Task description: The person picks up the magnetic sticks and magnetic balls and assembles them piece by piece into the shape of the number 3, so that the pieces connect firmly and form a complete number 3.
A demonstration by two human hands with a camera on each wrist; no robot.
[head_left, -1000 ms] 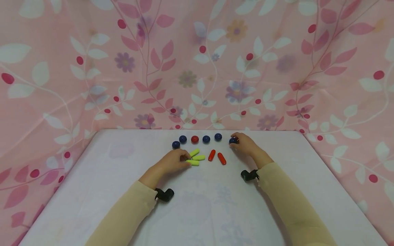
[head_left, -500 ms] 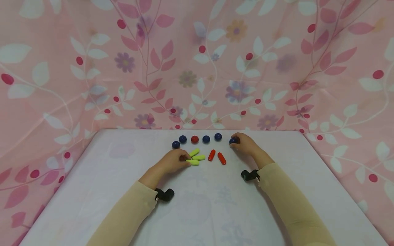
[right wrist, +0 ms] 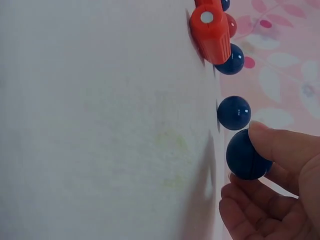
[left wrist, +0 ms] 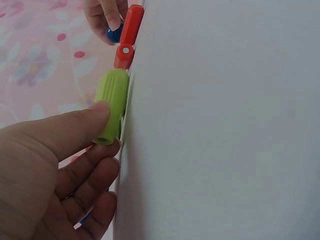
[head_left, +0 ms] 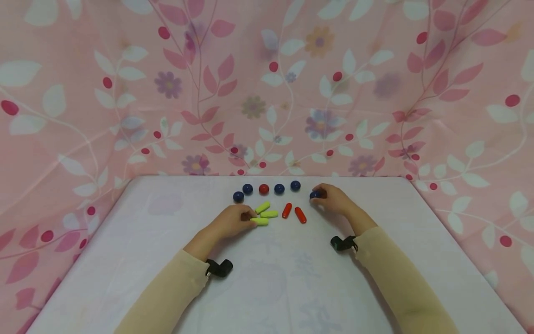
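My left hand pinches a short ribbed lime-green stick between thumb and fingers, low at the tabletop. Two more lime-green sticks lie just beyond it. With thumb and fingers my right hand holds a dark blue ball, at the right end of a row of balls. Another blue ball sits a little apart from the held one in the right wrist view. Between the hands lie two red sticks, one showing a white round end in the right wrist view.
The row along the back of the white table also has a red ball and several blue balls. Behind the table's far edge hangs a pink floral cloth. Each wrist bears a small black camera.
The right hand has drawn the blue ball slightly toward the person. My left hand has shifted a little to the left with its lime-green stick. The other balls and sticks stay put.
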